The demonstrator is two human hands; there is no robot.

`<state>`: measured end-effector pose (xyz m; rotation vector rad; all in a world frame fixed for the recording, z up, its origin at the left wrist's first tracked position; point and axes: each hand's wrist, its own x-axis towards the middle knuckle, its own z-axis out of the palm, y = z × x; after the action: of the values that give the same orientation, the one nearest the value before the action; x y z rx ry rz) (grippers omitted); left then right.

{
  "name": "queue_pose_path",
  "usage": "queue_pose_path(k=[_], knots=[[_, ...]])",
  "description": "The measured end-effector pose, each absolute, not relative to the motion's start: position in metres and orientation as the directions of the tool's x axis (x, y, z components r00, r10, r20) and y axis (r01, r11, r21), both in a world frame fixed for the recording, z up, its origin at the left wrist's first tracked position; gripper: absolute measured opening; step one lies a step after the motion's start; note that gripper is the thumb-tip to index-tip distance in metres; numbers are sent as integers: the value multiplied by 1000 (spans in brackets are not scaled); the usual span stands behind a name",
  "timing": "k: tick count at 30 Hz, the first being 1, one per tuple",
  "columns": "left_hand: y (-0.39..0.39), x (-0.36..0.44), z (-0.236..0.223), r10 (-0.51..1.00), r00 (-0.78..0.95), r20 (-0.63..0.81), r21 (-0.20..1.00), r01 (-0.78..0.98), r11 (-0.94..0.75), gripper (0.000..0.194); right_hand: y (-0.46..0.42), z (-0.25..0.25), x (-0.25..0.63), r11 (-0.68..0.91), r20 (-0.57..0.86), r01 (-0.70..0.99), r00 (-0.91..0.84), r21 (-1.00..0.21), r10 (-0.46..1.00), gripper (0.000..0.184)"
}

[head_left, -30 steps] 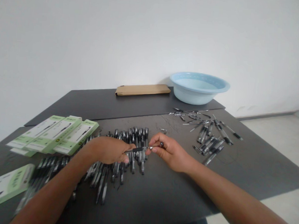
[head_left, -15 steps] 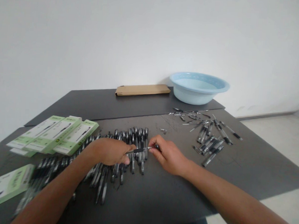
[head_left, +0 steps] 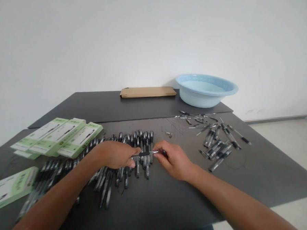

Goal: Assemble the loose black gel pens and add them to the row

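Between the hands (head_left: pixel 147 156), a pen (head_left: pixel 144 154) is gripped, fingertips hiding both ends.

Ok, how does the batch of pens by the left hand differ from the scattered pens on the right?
The batch of pens is larger and densely packed, while the scattered pens are fewer and looser. The batch lies mostly in rough rows; the scattered pens point various ways. The left hand partly hides the batch, while no hand covers the scattered pens. Both lie on the dark table.
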<state>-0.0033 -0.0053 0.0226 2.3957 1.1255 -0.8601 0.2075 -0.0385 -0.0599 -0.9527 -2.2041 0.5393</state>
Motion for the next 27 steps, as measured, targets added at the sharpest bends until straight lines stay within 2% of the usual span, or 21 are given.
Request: queue_pose_path(k=[6,12,27], knots=[[-4,-3,19,595,501,-629,23,777,-630,40,-38,-59,206,637,409,493,-497,-592,765,7],[-4,-5,17,598,525,-606,65,782,-620,29,-37,-60,204,638,415,503,-492,-583,766,7],[-7,-1,21,590,506,-629,48,783,-620,31,-40,-62,205,672,452,507,-498,-540,740,8]])
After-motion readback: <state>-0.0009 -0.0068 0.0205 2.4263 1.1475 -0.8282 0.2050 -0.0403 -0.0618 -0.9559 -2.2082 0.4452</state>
